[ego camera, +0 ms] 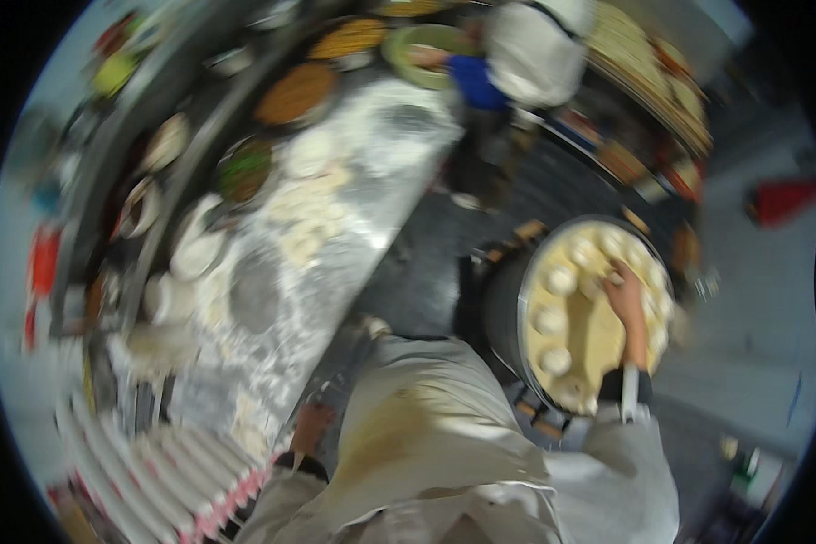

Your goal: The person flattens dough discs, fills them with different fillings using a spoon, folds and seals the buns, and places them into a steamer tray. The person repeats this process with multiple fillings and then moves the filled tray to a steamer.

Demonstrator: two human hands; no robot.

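My right hand (623,292) reaches over a round, deep steamer (525,299) with a pale yellow lining (585,340). White dough buns (562,279) sit in a ring along its inner wall. Right beside my fingertips is another bun (591,286); blur hides whether they grip it or only touch it. My left hand (313,423) hangs low near the front edge of a floured metal worktable (353,272). It is blurred, and I cannot make out its fingers clearly or anything in them.
Flattened dough pieces (309,224) lie on the worktable near a bowl with green filling (245,170) and a tray of brown filling (297,94). A co-worker in a white cap (540,51) reaches into a green basin (398,58). Stacked white trays or racks (170,469) stand lower left.
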